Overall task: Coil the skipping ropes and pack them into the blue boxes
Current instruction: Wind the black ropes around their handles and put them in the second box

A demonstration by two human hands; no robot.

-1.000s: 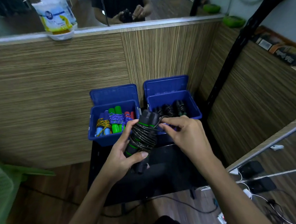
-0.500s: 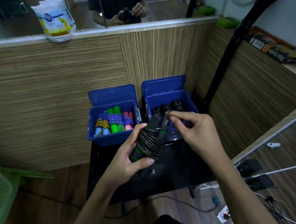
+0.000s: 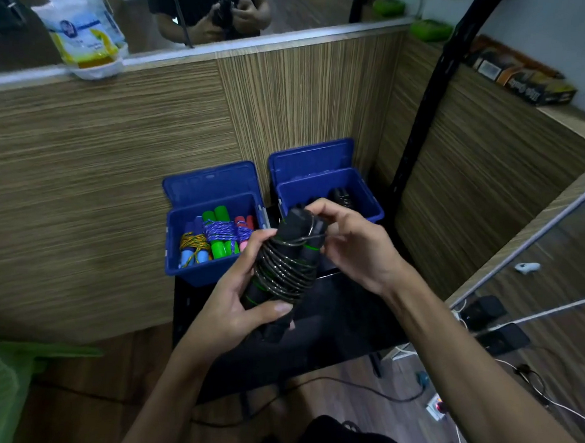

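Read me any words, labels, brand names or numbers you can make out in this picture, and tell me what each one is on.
No text can be read with certainty.
White plastic bag on the ledge: a round blue logo and print, too blurred to read.
Dark printed box on the right-hand ledge: pale lettering on its side, blurred and tilted, not legible.
Two blue boxes and the black skipping rope: no lettering visible.
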